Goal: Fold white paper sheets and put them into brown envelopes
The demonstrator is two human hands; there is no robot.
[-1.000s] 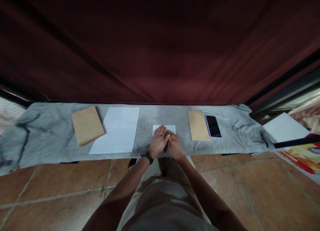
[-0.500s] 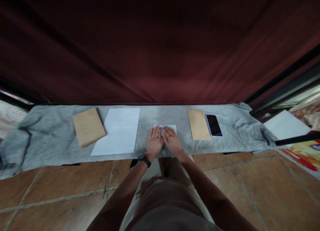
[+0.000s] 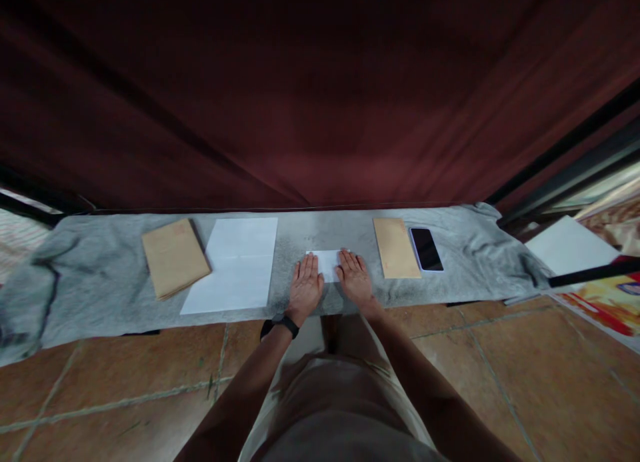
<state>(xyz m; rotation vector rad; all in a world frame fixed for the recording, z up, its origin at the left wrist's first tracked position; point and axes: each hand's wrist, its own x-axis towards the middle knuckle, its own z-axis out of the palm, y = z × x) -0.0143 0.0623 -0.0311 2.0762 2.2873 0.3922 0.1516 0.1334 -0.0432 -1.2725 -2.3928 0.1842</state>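
On the grey cloth [image 3: 100,282], from the left: a brown envelope stack [image 3: 174,257], then a large white sheet [image 3: 234,265]. The left hand [image 3: 305,289] and right hand [image 3: 356,279] lie flat, fingers extended and grasping nothing, pressing either end of a small folded white paper [image 3: 327,263] at centre, evidently to flatten it. It appears crisp, rectangular. Beyond lie another envelope [image 3: 396,248] and a phone [image 3: 427,249].

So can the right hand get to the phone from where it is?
Probably yes. The right hand lies flat on the folded white paper, and the phone lies further right on the grey cloth. Only the flat brown envelope lies between them, so nothing tall blocks the way.
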